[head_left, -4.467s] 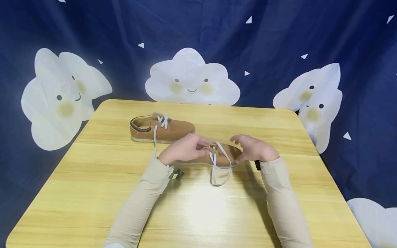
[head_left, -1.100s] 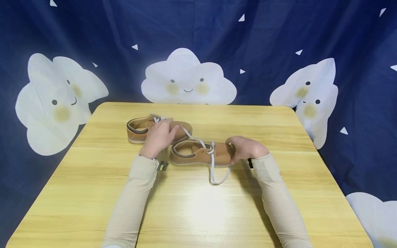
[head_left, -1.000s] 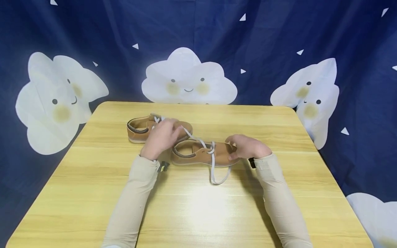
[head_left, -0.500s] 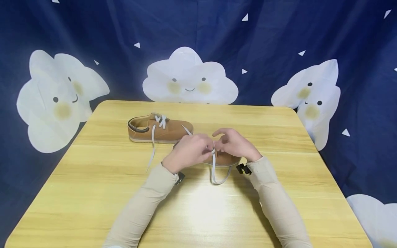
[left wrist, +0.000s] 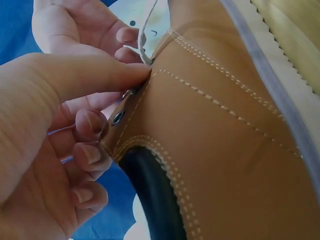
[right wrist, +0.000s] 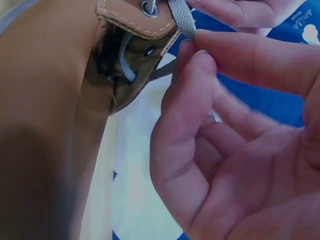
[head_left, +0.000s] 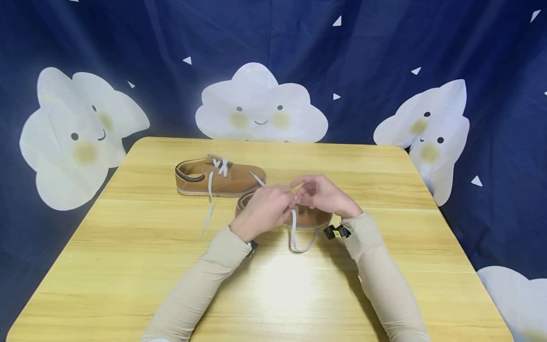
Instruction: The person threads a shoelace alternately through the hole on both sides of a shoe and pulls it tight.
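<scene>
My left hand (head_left: pixel 264 209) pinches the eyelet flap (left wrist: pixel 137 100) of the nearer tan lace-up shoe (head_left: pixel 315 217), which sits on the table (head_left: pixel 239 289) beneath both grips; my right hand (head_left: pixel 325 194) nips its flat gray shoelace (right wrist: pixel 184 20), tips pressed together. From here I'd guess a light shoe with a firm, bendable upper, best steadied by that flap, and a limp lace (easiest held close to its eyelet (right wrist: pixel 150 8)). The second shoe (head_left: pixel 245 176) lies beyond my left grip. I see no container.

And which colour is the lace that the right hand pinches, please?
The lace is pale, greyish white; the right wrist view shows it best.
</scene>
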The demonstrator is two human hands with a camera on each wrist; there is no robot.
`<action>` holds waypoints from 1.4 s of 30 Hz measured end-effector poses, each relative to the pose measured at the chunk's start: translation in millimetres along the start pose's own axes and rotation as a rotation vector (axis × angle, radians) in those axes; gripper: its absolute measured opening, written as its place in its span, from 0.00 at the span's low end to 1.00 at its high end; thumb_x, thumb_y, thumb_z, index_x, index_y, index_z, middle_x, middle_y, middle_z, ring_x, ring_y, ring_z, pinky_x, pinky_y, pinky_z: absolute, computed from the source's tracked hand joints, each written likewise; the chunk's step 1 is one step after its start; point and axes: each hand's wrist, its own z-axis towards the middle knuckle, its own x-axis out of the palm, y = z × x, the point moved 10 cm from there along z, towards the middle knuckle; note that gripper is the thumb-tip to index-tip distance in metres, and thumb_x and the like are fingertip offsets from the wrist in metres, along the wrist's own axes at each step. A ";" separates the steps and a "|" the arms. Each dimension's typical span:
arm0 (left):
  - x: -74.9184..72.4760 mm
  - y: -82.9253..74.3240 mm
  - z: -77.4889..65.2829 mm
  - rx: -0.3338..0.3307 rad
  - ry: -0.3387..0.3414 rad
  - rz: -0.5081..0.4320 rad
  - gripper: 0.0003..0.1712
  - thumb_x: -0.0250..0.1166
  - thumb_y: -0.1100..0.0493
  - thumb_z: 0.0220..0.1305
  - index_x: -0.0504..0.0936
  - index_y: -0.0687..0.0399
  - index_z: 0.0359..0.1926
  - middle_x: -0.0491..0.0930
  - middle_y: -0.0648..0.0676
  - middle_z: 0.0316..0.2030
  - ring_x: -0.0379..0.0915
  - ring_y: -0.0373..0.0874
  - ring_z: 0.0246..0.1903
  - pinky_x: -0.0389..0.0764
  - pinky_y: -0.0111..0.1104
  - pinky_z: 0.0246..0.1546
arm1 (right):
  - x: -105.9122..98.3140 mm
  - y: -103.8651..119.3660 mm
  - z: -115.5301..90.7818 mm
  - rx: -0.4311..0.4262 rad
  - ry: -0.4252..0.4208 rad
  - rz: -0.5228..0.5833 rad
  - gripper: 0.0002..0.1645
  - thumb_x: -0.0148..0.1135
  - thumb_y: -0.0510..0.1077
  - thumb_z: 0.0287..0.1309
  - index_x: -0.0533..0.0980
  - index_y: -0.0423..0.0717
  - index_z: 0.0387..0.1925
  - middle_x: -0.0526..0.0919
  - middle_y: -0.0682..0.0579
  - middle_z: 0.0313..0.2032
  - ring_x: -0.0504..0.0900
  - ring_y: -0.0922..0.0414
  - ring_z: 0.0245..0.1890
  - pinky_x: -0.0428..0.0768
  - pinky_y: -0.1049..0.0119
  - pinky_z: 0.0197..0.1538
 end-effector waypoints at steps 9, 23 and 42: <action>-1.0 -8.3 -0.2 0.007 -0.048 0.203 0.10 0.74 0.57 0.57 0.87 0.50 0.40 0.78 0.44 0.23 0.70 0.36 0.22 0.70 0.25 0.20 | 3.9 19.5 -4.3 -0.181 0.013 -0.339 0.05 0.68 0.33 0.61 0.85 0.45 0.36 0.88 0.50 0.35 0.82 0.56 0.35 0.81 0.61 0.45; -6.7 -4.4 -3.0 -0.028 0.034 0.133 0.04 0.71 0.57 0.63 0.85 0.46 0.31 0.76 0.43 0.20 0.66 0.35 0.19 0.64 0.25 0.17 | 9.3 32.6 -7.0 -0.275 -0.007 -0.570 0.05 0.75 0.38 0.58 0.88 0.49 0.37 0.85 0.54 0.36 0.82 0.57 0.40 0.82 0.60 0.49; 2.6 60.2 -14.7 -0.237 0.202 -0.305 0.13 0.57 0.61 0.76 0.87 0.53 0.53 0.83 0.48 0.32 0.70 0.37 0.23 0.74 0.29 0.25 | 23.8 30.3 -8.1 -0.195 0.062 -0.552 0.06 0.71 0.46 0.64 0.85 0.52 0.31 0.81 0.57 0.27 0.72 0.63 0.27 0.73 0.69 0.32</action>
